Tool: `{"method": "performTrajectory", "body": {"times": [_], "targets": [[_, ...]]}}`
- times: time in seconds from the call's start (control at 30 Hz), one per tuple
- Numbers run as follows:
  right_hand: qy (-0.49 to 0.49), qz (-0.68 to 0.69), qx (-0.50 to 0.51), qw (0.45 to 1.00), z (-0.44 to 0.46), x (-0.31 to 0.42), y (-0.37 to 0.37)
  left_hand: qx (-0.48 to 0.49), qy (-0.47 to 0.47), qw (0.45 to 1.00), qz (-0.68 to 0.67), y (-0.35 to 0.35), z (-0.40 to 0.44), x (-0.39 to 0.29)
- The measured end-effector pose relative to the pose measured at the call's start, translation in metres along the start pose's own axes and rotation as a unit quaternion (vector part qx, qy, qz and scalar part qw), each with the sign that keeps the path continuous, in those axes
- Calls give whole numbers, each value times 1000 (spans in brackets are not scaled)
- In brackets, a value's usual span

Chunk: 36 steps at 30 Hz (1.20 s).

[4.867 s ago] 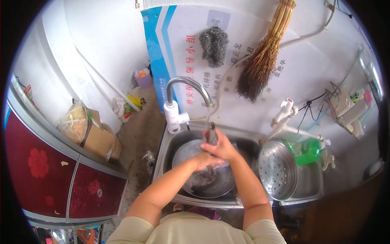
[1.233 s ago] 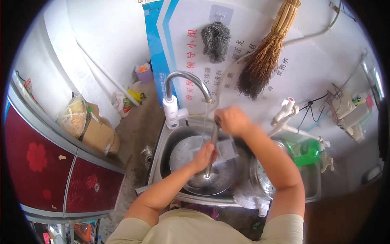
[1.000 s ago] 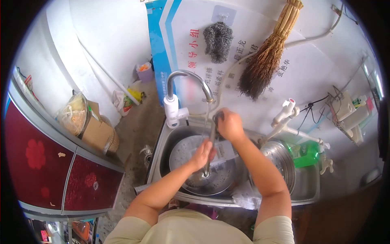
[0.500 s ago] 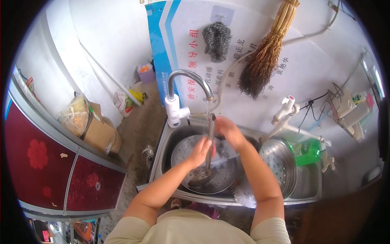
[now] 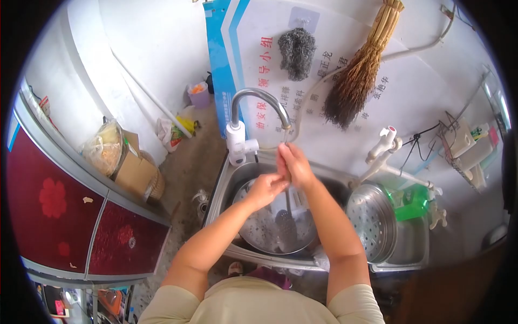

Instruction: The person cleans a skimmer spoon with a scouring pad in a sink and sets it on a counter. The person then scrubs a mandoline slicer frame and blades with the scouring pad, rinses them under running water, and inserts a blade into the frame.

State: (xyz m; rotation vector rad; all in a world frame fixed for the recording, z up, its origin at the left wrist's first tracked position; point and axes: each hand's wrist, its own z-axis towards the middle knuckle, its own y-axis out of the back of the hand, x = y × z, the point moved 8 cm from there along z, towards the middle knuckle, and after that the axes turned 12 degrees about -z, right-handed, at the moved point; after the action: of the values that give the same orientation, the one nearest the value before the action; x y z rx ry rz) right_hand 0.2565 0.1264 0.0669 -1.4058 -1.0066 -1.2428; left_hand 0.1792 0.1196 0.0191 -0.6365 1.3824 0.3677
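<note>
Under the tap, both of my hands close around the handle of a slotted spoon. My right hand wraps the upper end, just below the spout. Lower and to its left, my left hand grips the handle with the fingers touching my right hand. The spoon hangs head down, its dark, holed head over a wide metal basin in the sink. Most of the handle is hidden by my fingers. A pale piece lies in the basin behind the handle, too unclear to name.
A perforated steamer pan and a green detergent bottle stand to the right of the basin. White pipes with taps run along the wall. A straw brush and a steel-wool scourer hang above. Left is a red-panelled cabinet.
The spoon has turned so its head faces me and sits further right. My right hand has come in from the side onto the handle's upper end. The view has shifted slightly.
</note>
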Motion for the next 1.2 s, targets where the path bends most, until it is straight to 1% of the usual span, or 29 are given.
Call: {"method": "performTrajectory", "body": {"times": [0.03,0.13,0.23,0.3,0.37,0.47,0.6,0.63,0.73,0.77,0.83,0.93,1.03,1.13,1.2], "targets": [[5,-42,-7,999,0,5,1,12,18,999,32,4,4,7],[38,-87,44,995,6,4,1,9,-7,1000,9,10,6,2],[76,7,38,996,4,15,2,18,4,1000,10,15,11,4],[84,63,29,994,4,19,4,23,14,1000,1,16,13,2],[95,106,13,990,5,20,8,35,9,999,22,17,16,2],[116,116,1,986,7,23,16,40,6,998,51,22,20,5],[104,89,-68,988,5,27,25,32,29,998,48,30,26,10],[106,85,-86,987,1,33,26,-10,28,998,52,39,28,15],[130,51,-118,983,-10,47,36,-131,179,968,113,88,28,73],[132,24,-127,983,-15,50,38,-185,178,961,102,101,27,86],[141,11,-149,979,-21,52,45,-289,175,938,77,119,18,107],[151,11,-181,972,-28,50,57,-288,167,941,-61,118,28,119],[165,26,-214,963,-36,48,71,-253,151,952,-88,116,47,138],[169,31,-238,956,-46,48,77,-246,131,948,-156,110,59,141],[177,27,-253,951,-54,53,79,-328,148,929,-85,127,55,148]]}}
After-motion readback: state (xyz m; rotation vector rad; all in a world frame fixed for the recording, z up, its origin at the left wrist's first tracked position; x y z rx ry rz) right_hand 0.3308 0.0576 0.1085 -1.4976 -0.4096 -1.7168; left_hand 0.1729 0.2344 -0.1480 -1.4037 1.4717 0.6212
